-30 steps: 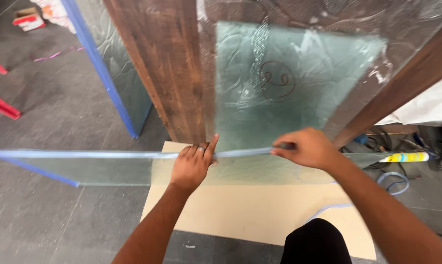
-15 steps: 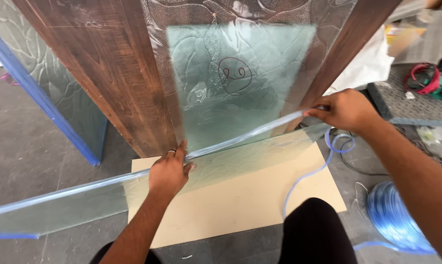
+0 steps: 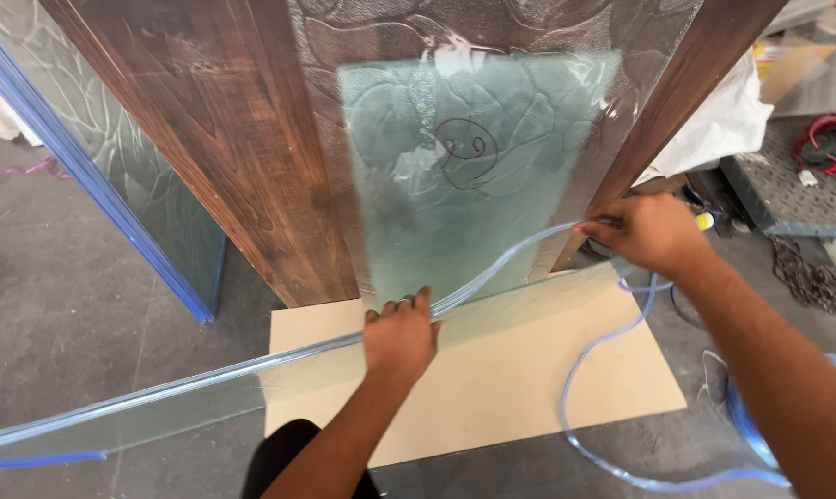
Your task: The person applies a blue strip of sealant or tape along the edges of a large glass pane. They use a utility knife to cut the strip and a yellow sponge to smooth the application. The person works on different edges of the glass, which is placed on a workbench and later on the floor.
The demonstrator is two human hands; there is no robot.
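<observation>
Two hands (image 3: 399, 334) (image 3: 653, 233) press blue strip (image 3: 510, 261); door (image 3: 251, 139) behind

Grey concrete floor (image 3: 85, 305) fills frame bottom and left. Flat beige rectangular board (image 3: 529, 370) lies on floor, lower centre. Dark brown wooden door frame (image 3: 224, 157) stands on floor behind board. Blue-edged patterned glass pane (image 3: 150, 222) stands at left. Loose clear-blue plastic strip (image 3: 603, 453) trails across board and floor, lower right. Grey textured mat (image 3: 787, 194), red cable coil (image 3: 834, 143) at right edge.
</observation>
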